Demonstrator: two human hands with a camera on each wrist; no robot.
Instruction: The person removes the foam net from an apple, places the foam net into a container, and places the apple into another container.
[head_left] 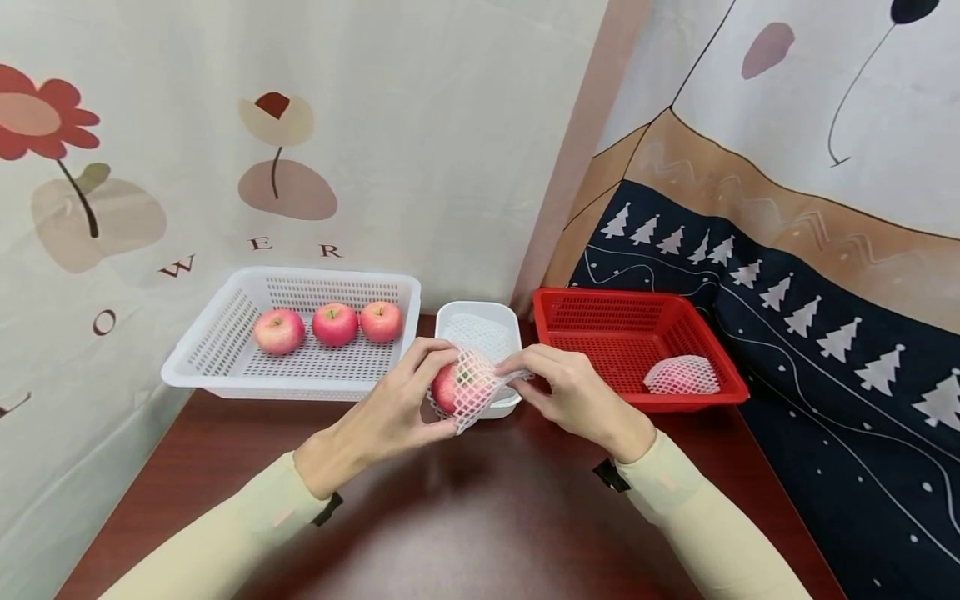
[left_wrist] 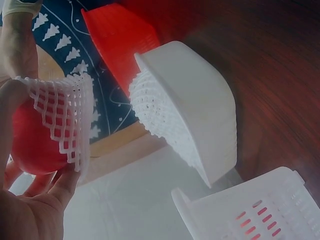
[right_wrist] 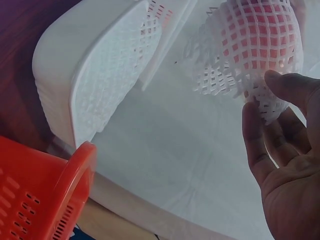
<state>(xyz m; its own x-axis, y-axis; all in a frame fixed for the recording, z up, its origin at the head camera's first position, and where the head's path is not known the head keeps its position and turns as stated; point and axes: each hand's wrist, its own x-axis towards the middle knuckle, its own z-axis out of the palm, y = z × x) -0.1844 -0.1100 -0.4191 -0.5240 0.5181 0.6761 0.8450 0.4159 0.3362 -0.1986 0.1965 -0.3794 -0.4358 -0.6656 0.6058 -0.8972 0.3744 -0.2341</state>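
My left hand (head_left: 401, 408) grips a red apple (head_left: 444, 388) that is partly covered by a white foam net sleeve (head_left: 472, 387). In the left wrist view, the net (left_wrist: 62, 117) covers one side of the apple (left_wrist: 35, 140) while the rest stays bare. My right hand (head_left: 573, 396) pinches the loose end of the net between thumb and fingers, as the right wrist view also shows at the fingertips (right_wrist: 275, 77). Both hands are in front of a small white container (head_left: 477, 310) with more foam nets (head_left: 480, 333) inside, partly hidden by the hands.
A white perforated basket (head_left: 217, 367) at the left holds three bare apples (head_left: 335, 324). On the right stands a red basket (head_left: 592, 325) with one net-covered apple (head_left: 682, 375). All stand on a dark brown table (head_left: 480, 533) before a printed curtain (head_left: 450, 125).
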